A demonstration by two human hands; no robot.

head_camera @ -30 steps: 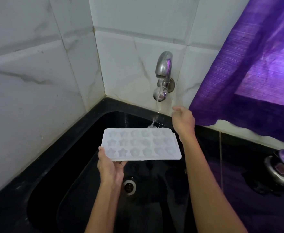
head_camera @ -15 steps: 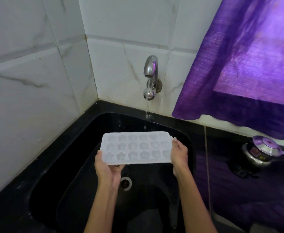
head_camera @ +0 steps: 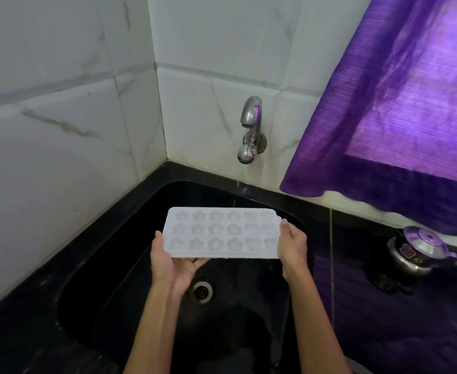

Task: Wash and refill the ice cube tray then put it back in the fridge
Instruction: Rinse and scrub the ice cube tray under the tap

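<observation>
A white ice cube tray (head_camera: 222, 232) with star and flower moulds is held level over the black sink (head_camera: 119, 255). My left hand (head_camera: 172, 261) grips its near left corner from below, thumb on the left rim. My right hand (head_camera: 292, 245) holds the tray's right end, thumb on top. The steel tap (head_camera: 250, 128) on the tiled wall is above and behind the tray. Only a few drops fall under the spout.
The sink drain (head_camera: 202, 292) lies below the tray. A purple curtain (head_camera: 400, 103) hangs at the right over the black counter. A steel pressure cooker (head_camera: 419, 252) sits on the counter at the right. White marble tiles line the corner walls.
The water stream from the tap has stopped. My right hand came down from near the tap and took hold of the tray's right end. The tray sits a little nearer to me.
</observation>
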